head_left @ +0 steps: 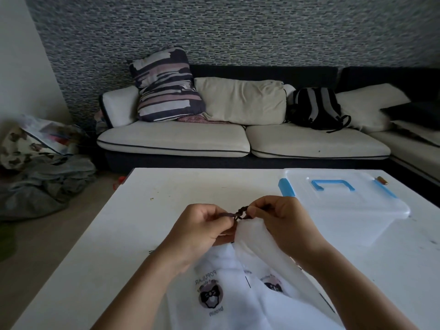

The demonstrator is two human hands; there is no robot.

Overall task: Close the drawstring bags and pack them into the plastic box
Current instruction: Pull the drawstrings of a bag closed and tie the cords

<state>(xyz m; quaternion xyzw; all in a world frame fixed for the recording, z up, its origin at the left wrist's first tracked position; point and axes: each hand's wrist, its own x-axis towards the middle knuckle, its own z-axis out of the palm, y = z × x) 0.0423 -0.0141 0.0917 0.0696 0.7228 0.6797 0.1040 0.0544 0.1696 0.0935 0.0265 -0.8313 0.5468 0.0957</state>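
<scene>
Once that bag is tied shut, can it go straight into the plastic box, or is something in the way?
The lid is on the plastic box, so it blocks the way in. Otherwise bare table lies between the bag and box.

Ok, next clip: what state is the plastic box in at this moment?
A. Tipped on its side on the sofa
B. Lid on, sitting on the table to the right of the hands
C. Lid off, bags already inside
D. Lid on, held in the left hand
B: the plastic box sits on the white table with its blue-handled lid on, while the left hand and right hand pinch the dark drawstring.
</scene>
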